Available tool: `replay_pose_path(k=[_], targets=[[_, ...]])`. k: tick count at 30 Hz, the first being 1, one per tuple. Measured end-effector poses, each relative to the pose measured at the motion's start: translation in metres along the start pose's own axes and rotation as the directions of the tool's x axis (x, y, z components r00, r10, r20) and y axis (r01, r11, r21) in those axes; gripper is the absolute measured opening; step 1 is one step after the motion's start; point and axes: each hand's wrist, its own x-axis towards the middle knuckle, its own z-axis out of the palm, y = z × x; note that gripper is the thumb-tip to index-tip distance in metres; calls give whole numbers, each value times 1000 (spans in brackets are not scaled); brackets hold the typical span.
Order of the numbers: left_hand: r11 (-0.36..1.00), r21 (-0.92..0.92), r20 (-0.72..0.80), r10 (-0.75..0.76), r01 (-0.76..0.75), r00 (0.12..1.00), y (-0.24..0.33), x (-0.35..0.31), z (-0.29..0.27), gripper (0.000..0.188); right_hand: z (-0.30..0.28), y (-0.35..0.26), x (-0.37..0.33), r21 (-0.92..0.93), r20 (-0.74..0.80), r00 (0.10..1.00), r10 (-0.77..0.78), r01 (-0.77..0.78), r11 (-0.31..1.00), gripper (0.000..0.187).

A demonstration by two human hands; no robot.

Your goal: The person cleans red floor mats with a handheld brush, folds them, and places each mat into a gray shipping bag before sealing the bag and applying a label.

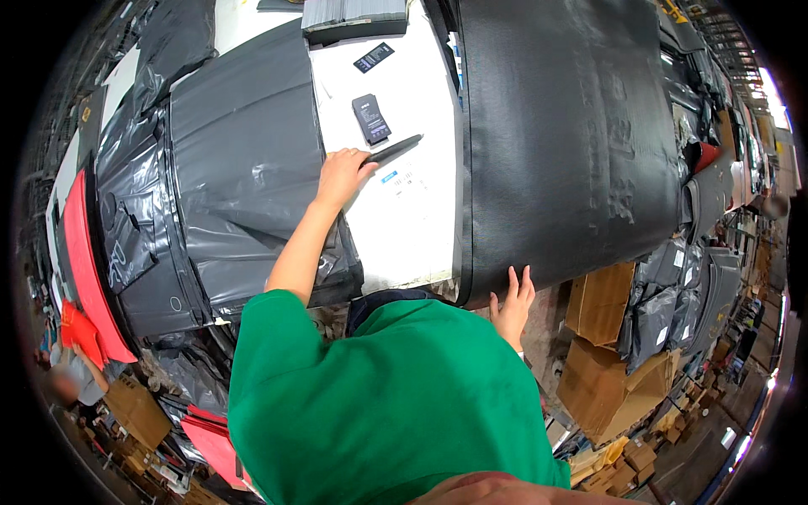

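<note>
My left hand point(341, 175) lies at the left edge of a white work surface point(400, 240). Its thumb and fingers are closed on one end of a slim black pen-like tool point(397, 149), which points away to the right. Just beyond it sits a small stack of black labels point(371, 119). Farther off, a single black label point(374, 57) lies at a slant. A white sticker with a blue mark point(396, 179) is right of my left hand. My right hand point(512, 310) has its fingers spread at the near edge of a large black sheet point(564, 151), holding nothing.
Shiny black plastic-covered bundles point(244, 168) flank the left side. A grey stack of cards point(353, 17) stands at the far edge. Open cardboard boxes point(610, 383) are at the lower right. Another person in grey point(84, 383) handles red pieces at far left.
</note>
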Motion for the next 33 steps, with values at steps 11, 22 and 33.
replay_pose_path(k=[11, 22, 33], targets=[[981, 37, 149, -194, 190, 970, 30, -8, -5, 21, -2, -3, -2, 15, 16, 1000, 15, -15, 1000, 63], [974, 227, -10, 28, -25, 1000, -8, 52, 14, 52, 56, 91, -46, 893, 240, 656, 716, -438, 102, 39], [984, 176, 120, -30, 9, 992, -9, 63, -6, 23, 143, 113, -60, 513, 858, 318, 403, -561, -649, 67]])
